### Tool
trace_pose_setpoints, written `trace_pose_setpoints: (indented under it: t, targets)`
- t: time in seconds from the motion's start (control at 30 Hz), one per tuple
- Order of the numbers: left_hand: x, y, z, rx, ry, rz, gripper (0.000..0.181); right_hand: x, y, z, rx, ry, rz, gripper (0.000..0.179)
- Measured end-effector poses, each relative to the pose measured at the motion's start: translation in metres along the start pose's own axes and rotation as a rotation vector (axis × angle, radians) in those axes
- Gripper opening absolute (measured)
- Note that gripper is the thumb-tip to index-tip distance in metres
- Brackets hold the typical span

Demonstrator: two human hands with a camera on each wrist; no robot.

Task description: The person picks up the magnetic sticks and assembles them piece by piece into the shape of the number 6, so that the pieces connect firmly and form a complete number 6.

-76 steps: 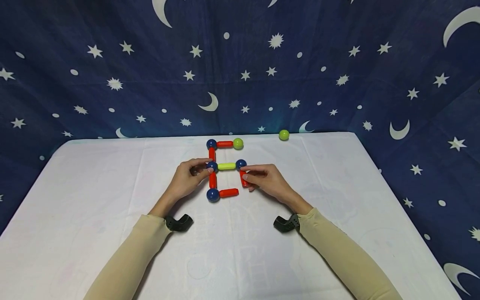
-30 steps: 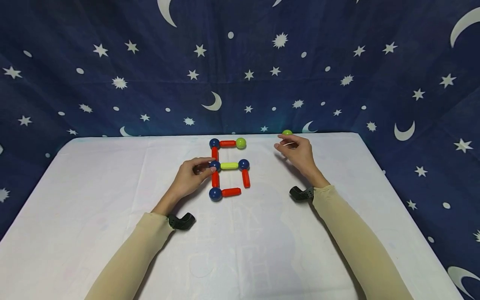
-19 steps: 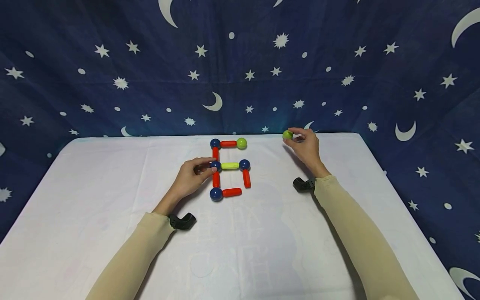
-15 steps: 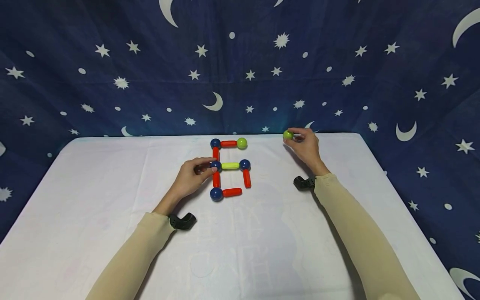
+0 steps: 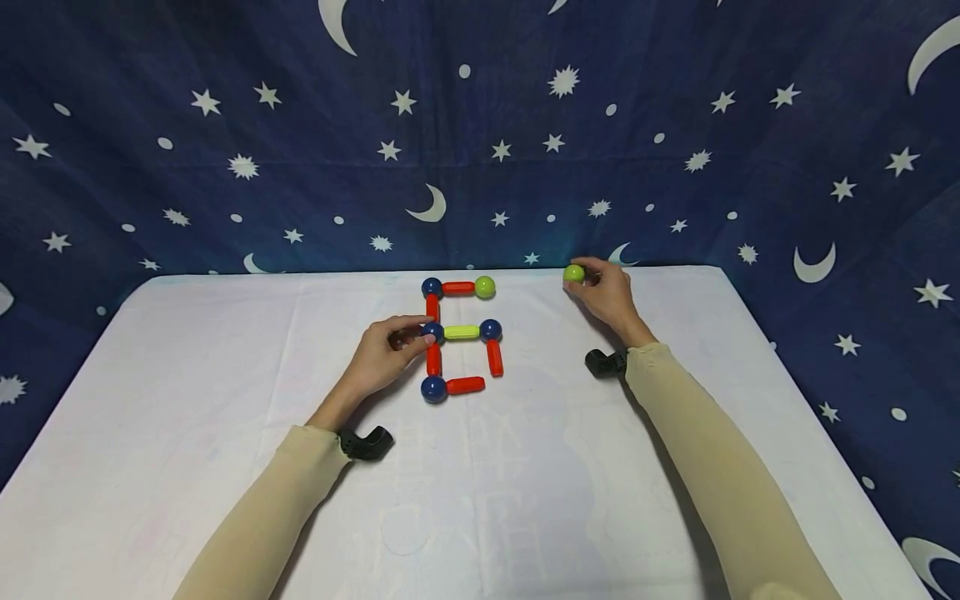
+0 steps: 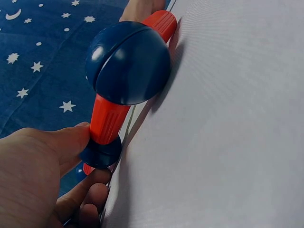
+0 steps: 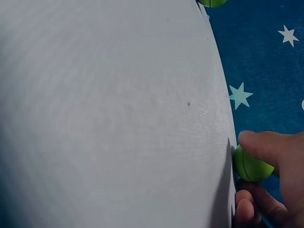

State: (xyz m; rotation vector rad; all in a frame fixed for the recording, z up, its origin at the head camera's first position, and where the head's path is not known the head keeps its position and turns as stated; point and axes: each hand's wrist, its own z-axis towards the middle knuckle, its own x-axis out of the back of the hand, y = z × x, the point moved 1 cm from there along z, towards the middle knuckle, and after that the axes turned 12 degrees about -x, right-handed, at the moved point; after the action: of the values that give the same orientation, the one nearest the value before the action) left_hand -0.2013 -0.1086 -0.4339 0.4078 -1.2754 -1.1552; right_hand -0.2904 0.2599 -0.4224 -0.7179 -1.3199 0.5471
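My left hand pinches the middle blue ball of a flat figure built from rods and balls. Red rods run from that ball up to a blue ball and down to a large blue ball. A yellow-green rod links it to another blue ball, from which a red rod points down. One more red rod sticks out rightward at the bottom, its end free. At the table's far edge my right hand pinches a green ball between thumb and fingers.
Another green ball ends the figure's top red rod. A white cloth covers the table. Behind it hangs a dark blue curtain with stars and moons. Each wrist wears a black camera mount.
The right hand has left the short red rod on the right, reached to the far edge and taken hold of the green ball, now shifted slightly nearer. The left hand keeps its place.
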Motion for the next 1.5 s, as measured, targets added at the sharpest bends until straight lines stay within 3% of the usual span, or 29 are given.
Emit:
trace_pose_setpoints:
  t: [0.23, 0.63, 1.13, 1.5]
  targets:
    - [0.000, 0.000, -0.001, -0.004, 0.004, -0.006, 0.035, -0.002, 0.002, -0.002, -0.049, -0.014, 0.026, 0.044]
    - [-0.001, 0.000, -0.002, -0.002, 0.001, -0.001, 0.035, 0.001, 0.002, -0.012, -0.045, -0.033, 0.089, 0.043]
    - [0.000, 0.000, -0.001, -0.001, -0.003, -0.001, 0.035, -0.010, -0.034, -0.051, 0.162, -0.177, 0.127, 0.040]
    - [0.001, -0.002, 0.000, 0.012, -0.004, -0.018, 0.035, -0.024, -0.046, -0.084, 0.248, -0.314, 0.210, 0.039]
